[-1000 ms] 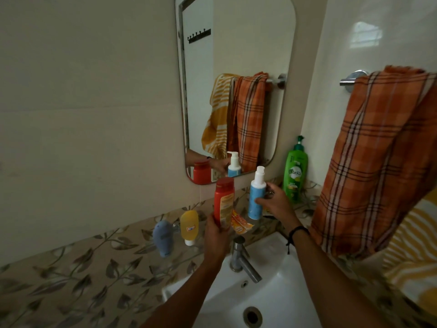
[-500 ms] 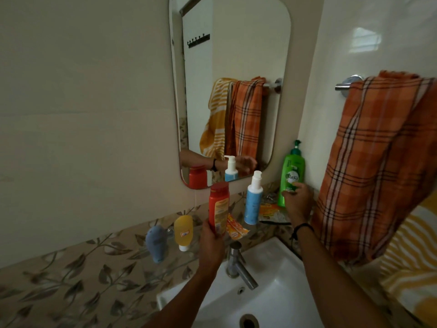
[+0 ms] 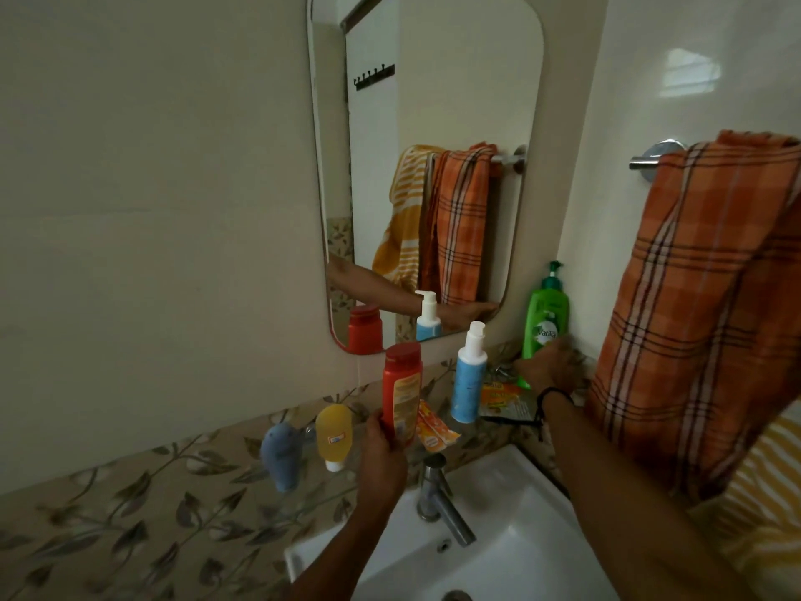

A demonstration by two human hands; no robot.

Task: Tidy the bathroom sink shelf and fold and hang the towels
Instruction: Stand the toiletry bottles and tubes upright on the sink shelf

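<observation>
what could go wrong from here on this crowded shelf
The right hand at the green bottle reaches past the tall blue pump bottle; pulling back might topple it into the sink. The left hand setting down the red bottle could nudge the orange sachets off the shelf edge.
</observation>
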